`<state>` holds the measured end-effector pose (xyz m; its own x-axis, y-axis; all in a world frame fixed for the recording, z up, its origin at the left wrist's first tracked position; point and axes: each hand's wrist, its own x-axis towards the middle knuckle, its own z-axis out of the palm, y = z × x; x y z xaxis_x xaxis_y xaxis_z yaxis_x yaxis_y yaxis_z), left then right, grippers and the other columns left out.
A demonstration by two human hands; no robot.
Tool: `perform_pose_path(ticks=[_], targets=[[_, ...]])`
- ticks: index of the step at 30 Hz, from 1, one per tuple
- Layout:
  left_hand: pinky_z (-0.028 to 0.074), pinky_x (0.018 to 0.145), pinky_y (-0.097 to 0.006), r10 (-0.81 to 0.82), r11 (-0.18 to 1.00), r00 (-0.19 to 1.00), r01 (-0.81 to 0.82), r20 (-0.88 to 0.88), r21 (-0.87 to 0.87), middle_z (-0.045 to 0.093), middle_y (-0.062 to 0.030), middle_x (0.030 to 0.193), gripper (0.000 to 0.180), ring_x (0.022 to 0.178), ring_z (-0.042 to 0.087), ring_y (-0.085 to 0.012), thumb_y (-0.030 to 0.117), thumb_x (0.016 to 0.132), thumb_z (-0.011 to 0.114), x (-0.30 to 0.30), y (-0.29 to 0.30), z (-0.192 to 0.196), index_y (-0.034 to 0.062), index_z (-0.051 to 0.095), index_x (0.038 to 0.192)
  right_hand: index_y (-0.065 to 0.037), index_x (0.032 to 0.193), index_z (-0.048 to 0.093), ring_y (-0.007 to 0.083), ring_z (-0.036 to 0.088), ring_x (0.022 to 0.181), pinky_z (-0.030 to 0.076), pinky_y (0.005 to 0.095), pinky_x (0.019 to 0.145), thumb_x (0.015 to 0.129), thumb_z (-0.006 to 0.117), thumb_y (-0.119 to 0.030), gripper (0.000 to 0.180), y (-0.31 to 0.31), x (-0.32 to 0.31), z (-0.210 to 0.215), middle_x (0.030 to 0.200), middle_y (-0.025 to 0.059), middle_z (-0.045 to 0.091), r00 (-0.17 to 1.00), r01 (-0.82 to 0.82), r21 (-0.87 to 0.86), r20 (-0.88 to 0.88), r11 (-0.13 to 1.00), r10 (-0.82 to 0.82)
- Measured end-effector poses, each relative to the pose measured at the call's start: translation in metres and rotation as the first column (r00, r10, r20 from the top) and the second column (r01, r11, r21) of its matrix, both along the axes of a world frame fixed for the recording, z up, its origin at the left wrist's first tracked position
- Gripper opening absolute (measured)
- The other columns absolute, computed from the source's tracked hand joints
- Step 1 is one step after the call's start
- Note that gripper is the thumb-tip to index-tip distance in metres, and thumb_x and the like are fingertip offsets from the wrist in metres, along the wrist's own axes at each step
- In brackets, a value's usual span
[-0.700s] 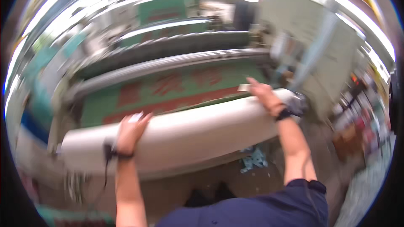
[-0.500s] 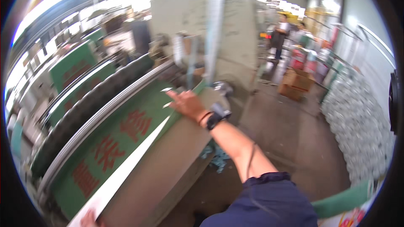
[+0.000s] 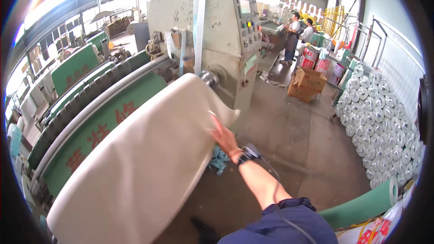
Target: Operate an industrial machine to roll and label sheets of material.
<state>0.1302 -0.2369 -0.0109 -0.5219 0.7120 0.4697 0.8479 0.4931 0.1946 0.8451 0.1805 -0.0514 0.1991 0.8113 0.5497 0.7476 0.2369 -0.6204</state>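
A large off-white sheet [image 3: 131, 153] spreads over the near side of the machine, with rounded, billowing edges and a curled far right corner. My right hand [image 3: 221, 135] is at the sheet's right edge, its fingers stretched out and partly blurred. Contact between the fingertips and the sheet cannot be made out. Below the wrist, which carries a black band, light blue scraps [image 3: 219, 161] hang beside the sheet. Behind the sheet, a green material web [image 3: 106, 124] with red lettering runs under a long metal bar. My left hand is out of sight.
A grey machine cabinet [image 3: 212, 31] with a button panel stands ahead. Clear-wrapped rolls [image 3: 373, 113] are stacked at the right wall. A green roll [image 3: 361, 208] lies at lower right. Cardboard boxes [image 3: 307, 83] sit on the floor, with two people [image 3: 294, 38] beyond.
The off-white sheet has spread across the near side of the machine, covering much of the green web. My right hand has moved right and nearer. My left hand has left the view.
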Motion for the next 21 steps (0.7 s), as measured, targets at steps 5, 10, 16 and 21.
perform_pose_path(ticks=[5, 10, 16, 21], targets=[[0.036, 0.125, -0.05, 0.052, 0.993, 0.999, -0.049, 0.017, -0.106, 0.077, -0.0115, 0.13, 0.03, 0.126, 0.066, -0.0322, 0.014, 0.1, 0.062, 0.023, -0.168, -0.061, -0.0009, 0.081, 0.118, -0.014, 0.16, 0.049, 0.0448, 0.073, 0.09, 0.059, 0.0521, 0.076, 0.097, 0.067, -0.01, 0.066, -0.236, 0.083, -0.103, 0.107, 0.0245, 0.075, 0.939, 0.289, -0.167, 0.244, 0.943, -0.244], [0.03, 0.13, -0.053, -0.066, 0.998, 0.996, 0.066, 0.052, 0.005, 0.074, -0.0145, 0.122, 0.023, 0.123, 0.066, -0.0303, 0.015, 0.095, 0.075, -0.051, -0.179, -0.069, 0.0026, 0.076, 0.115, -0.009, 0.163, 0.046, 0.0356, 0.073, 0.091, 0.057, 0.0432, 0.081, 0.106, 0.062, -0.015, 0.06, -0.298, 0.129, -0.081, 0.129, 0.0223, 0.074, 0.967, 0.177, -0.284, 0.227, 0.942, -0.114], [0.03, 0.129, -0.06, -0.05, 0.998, 0.919, 0.062, -0.392, 0.019, 0.073, -0.0048, 0.129, 0.014, 0.134, 0.062, -0.0258, 0.01, 0.097, 0.067, -0.208, -0.013, -0.01, 0.0185, 0.075, 0.106, -0.016, 0.162, 0.049, 0.0346, 0.07, 0.095, 0.055, 0.046, 0.083, 0.11, 0.06, -0.029, 0.054, -0.054, 0.034, 0.054, 0.114, 0.0137, 0.077, 0.955, 0.038, 0.183, 0.283, 0.982, -0.089], [0.038, 0.123, -0.053, 0.14, 0.981, 0.886, -0.064, -0.443, 0.181, 0.07, 0.0035, 0.132, 0.016, 0.132, 0.062, -0.0182, 0.02, 0.107, 0.06, -0.362, 0.204, 0.1, 0.0219, 0.072, 0.117, -0.022, 0.155, 0.057, 0.0405, 0.072, 0.077, 0.054, 0.0544, 0.072, 0.106, 0.065, -0.039, 0.052, 0.183, -0.064, 0.127, 0.087, 0.0179, 0.075, 0.933, 0.03, 0.426, 0.313, 0.904, -0.178]])
